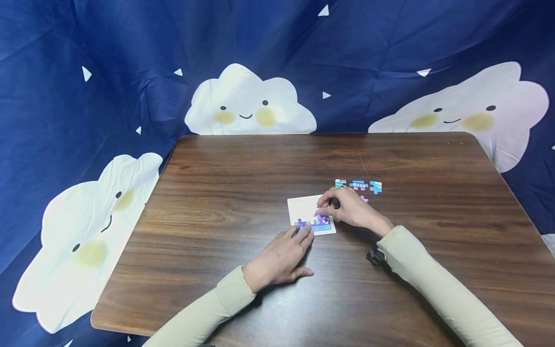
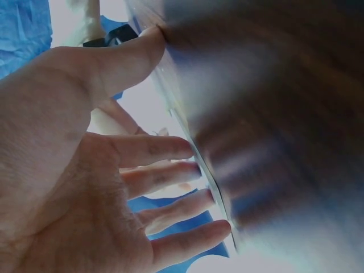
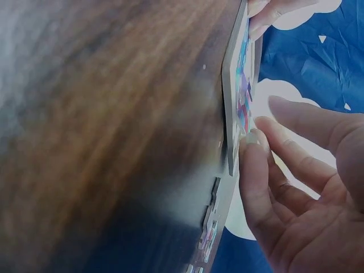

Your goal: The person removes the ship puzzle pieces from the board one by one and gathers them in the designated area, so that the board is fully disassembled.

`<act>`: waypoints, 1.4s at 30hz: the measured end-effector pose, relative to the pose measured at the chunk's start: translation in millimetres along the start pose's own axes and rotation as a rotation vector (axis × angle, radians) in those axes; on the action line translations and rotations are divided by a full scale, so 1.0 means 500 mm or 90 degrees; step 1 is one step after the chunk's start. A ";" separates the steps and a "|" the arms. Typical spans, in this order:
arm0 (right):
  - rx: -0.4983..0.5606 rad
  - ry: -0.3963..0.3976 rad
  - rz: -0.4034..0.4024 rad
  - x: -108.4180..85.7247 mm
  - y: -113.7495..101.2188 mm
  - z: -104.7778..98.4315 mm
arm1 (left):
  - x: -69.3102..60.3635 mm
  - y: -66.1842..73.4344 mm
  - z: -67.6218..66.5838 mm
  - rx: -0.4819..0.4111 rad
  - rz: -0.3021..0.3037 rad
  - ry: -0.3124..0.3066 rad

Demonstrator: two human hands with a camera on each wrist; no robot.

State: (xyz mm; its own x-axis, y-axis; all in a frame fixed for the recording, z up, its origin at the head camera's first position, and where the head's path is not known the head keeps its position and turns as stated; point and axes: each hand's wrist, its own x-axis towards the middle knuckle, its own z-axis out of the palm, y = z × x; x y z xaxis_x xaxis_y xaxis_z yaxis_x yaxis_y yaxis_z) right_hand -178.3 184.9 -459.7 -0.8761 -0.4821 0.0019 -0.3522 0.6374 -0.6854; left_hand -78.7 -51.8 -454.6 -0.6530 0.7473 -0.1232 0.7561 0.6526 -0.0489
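A white puzzle board [image 1: 302, 207] lies on the table, purple and blue pieces [image 1: 314, 226] along its near side. My left hand [image 1: 282, 255] is palm down with its fingertips at the board's near edge; its spread fingers show in the left wrist view [image 2: 114, 170]. Over the board's right part, my right hand [image 1: 349, 207] pinches a small purple piece [image 1: 318, 212] between thumb and finger, low against the board. The right wrist view shows that hand's [image 3: 307, 176] fingertips at the board [image 3: 230, 96], partly hiding the piece.
Several loose puzzle pieces [image 1: 359, 185] lie behind and to the right of the board, one pink piece [image 1: 364, 198] beside my right hand. The brown wooden table [image 1: 208, 193] ends at a blue curtain [image 1: 347, 43] with white clouds.
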 end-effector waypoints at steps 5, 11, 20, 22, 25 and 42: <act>-0.011 -0.009 0.005 -0.001 -0.003 -0.007 | 0.001 0.001 -0.001 0.004 0.001 0.003; -0.024 -0.012 -0.005 0.000 -0.002 -0.007 | 0.003 0.002 -0.002 0.003 0.001 0.004; 0.010 -0.056 0.017 -0.004 0.004 -0.008 | 0.004 0.004 -0.004 0.002 0.000 0.009; 0.012 -0.059 0.021 -0.006 0.005 -0.008 | 0.005 0.005 -0.005 0.006 0.001 0.007; 0.026 -0.053 0.027 -0.010 0.006 -0.009 | 0.006 0.006 -0.005 0.007 0.001 0.002; 0.046 0.002 0.060 -0.044 0.032 -0.041 | 0.012 0.005 -0.007 0.008 -0.005 -0.002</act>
State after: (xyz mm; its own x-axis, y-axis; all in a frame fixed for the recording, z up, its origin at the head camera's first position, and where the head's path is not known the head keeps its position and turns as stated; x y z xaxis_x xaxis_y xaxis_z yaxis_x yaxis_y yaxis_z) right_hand -171.1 217.9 -455.8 -0.9051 -0.4206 -0.0625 -0.2443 0.6347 -0.7331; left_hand -80.7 -45.2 -452.0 -0.6582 0.7422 -0.1264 0.7520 0.6563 -0.0615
